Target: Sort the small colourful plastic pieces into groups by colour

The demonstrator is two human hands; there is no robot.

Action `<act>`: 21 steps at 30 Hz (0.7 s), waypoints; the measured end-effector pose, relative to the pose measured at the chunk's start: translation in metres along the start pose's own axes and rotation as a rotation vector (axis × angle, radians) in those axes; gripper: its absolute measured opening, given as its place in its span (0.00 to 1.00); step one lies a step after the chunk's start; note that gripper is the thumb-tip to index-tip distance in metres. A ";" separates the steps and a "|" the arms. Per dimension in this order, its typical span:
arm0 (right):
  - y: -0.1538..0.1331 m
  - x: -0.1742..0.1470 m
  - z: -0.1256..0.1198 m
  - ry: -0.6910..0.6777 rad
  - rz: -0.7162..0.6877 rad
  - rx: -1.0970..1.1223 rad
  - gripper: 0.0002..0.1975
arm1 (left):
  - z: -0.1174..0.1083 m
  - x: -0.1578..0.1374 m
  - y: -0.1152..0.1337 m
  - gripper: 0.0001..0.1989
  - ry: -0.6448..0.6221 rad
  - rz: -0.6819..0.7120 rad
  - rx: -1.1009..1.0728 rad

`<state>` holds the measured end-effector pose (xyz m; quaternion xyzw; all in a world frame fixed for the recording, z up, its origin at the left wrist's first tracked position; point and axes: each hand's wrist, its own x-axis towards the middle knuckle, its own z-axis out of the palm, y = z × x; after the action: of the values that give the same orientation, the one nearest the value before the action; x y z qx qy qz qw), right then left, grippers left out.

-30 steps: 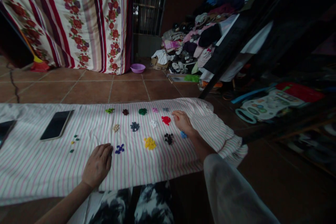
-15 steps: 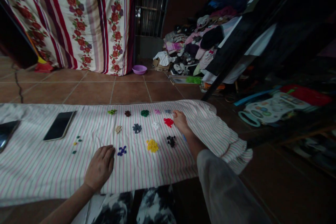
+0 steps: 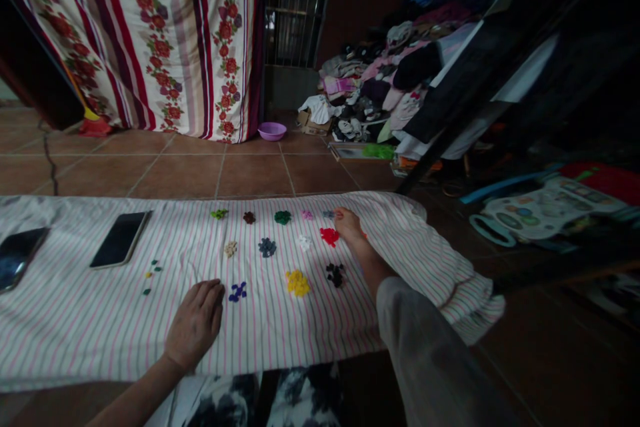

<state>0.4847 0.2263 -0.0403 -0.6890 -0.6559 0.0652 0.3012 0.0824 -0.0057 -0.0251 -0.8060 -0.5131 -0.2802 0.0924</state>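
Note:
My right hand [image 3: 349, 224] reaches to the far right of the piles, its thumb and fingers pinched at a small grey-blue pile [image 3: 329, 214]. What sits between the fingertips is too small to make out. Just beside that hand lies a red pile [image 3: 329, 236] of tiny pieces, and an orange bit [image 3: 365, 236] shows past the wrist. My left hand [image 3: 195, 323] rests palm down on the striped cloth [image 3: 280, 333], fingers lying close together, next to a dark blue pile [image 3: 238, 291]. Yellow [image 3: 298, 283] and black [image 3: 335, 274] piles lie between my arms.
More small piles, among them dark green [image 3: 283, 217], slate grey [image 3: 267, 247] and white [image 3: 305, 241], spread across the cloth. Several loose pieces [image 3: 147, 291] and two phones [image 3: 120, 240] lie left. Beyond are a purple basin [image 3: 272, 131] and heaped clothes [image 3: 370, 90].
The whole view has shifted slightly, moving the scene to the right. My right hand stays at the grey-blue pile with its fingertips a little closer in; my left hand keeps its place.

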 end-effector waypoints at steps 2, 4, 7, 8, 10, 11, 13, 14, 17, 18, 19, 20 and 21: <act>-0.005 0.001 -0.004 -0.008 0.103 -0.034 0.16 | 0.000 0.000 0.000 0.11 0.001 0.000 0.002; -0.011 0.001 -0.006 -0.048 0.134 -0.039 0.17 | 0.000 0.000 0.000 0.11 0.000 0.003 0.010; -0.020 0.002 -0.008 -0.104 0.059 -0.015 0.18 | 0.001 -0.001 0.000 0.10 -0.003 0.010 0.026; -0.022 0.003 -0.008 -0.111 0.025 -0.014 0.18 | 0.002 -0.001 0.000 0.10 -0.005 0.014 0.031; -0.027 0.004 -0.007 -0.114 -0.036 -0.027 0.16 | 0.002 -0.001 -0.001 0.11 -0.008 0.019 0.041; -0.029 0.004 -0.006 -0.115 -0.058 -0.038 0.14 | 0.003 -0.002 -0.001 0.11 -0.008 0.020 0.045; -0.032 0.005 -0.004 -0.115 -0.081 -0.068 0.12 | 0.003 -0.002 -0.001 0.11 -0.005 0.019 0.050; -0.033 0.005 -0.004 -0.115 -0.085 -0.086 0.11 | 0.003 -0.002 -0.001 0.11 -0.003 0.020 0.050; -0.032 0.005 -0.003 -0.115 -0.089 -0.134 0.10 | 0.002 -0.001 -0.001 0.11 -0.002 0.026 0.046; -0.031 0.004 -0.003 -0.113 -0.090 -0.144 0.11 | 0.002 -0.001 0.000 0.11 -0.004 0.025 0.045; -0.030 0.004 -0.003 -0.111 -0.091 -0.151 0.11 | 0.002 -0.001 0.000 0.11 -0.007 0.022 0.045; -0.028 0.004 -0.003 -0.109 -0.093 -0.155 0.12 | 0.002 0.000 0.000 0.11 -0.010 0.019 0.045; -0.027 0.004 -0.003 -0.107 -0.097 -0.154 0.12 | 0.002 0.000 0.000 0.11 -0.012 0.015 0.044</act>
<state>0.4634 0.2278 -0.0234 -0.6731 -0.7067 0.0365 0.2148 0.0831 -0.0049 -0.0269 -0.8093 -0.5135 -0.2632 0.1094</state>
